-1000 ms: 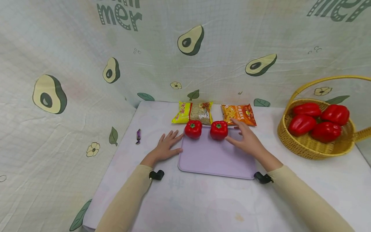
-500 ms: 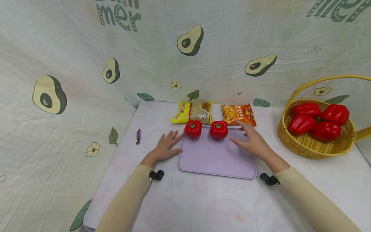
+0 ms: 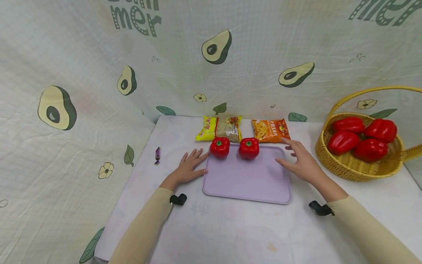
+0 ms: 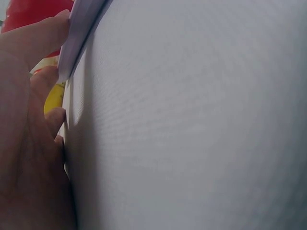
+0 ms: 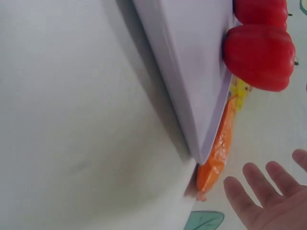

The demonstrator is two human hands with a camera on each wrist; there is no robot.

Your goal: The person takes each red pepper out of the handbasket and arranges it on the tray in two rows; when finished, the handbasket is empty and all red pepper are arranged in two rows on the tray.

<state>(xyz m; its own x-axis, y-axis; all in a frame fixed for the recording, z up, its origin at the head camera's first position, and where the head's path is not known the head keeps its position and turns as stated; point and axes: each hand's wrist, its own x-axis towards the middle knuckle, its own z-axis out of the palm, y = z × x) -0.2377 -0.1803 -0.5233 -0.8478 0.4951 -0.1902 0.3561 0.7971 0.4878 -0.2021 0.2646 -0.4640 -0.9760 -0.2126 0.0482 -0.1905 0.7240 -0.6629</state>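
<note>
Two red bell peppers with green stems sit along the far side of a pale purple tray [image 3: 247, 179]: the left pepper [image 3: 219, 147] at its back left corner, the right pepper [image 3: 248, 148] near the back middle. My left hand [image 3: 189, 168] lies with spread fingers at the tray's left edge. In the left wrist view its thumb and a fingertip [image 4: 62, 21] touch the tray's rim [image 4: 79, 33]. My right hand [image 3: 301, 161] is over the tray's right edge with relaxed fingers and nothing in it. In the right wrist view that hand [image 5: 273, 206] appears apart from the tray.
At the right stands a yellow wicker basket [image 3: 349, 172] with a tall handle and several red peppers [image 3: 370, 149] inside. Behind the tray lie a yellow noodle packet [image 3: 219, 128] and an orange snack packet [image 3: 271, 130]. A small purple-wrapped candy [image 3: 157, 155] lies at the left.
My right hand has moved right, away from the right pepper toward the basket side. The left hand, peppers and tray stay where they were.
</note>
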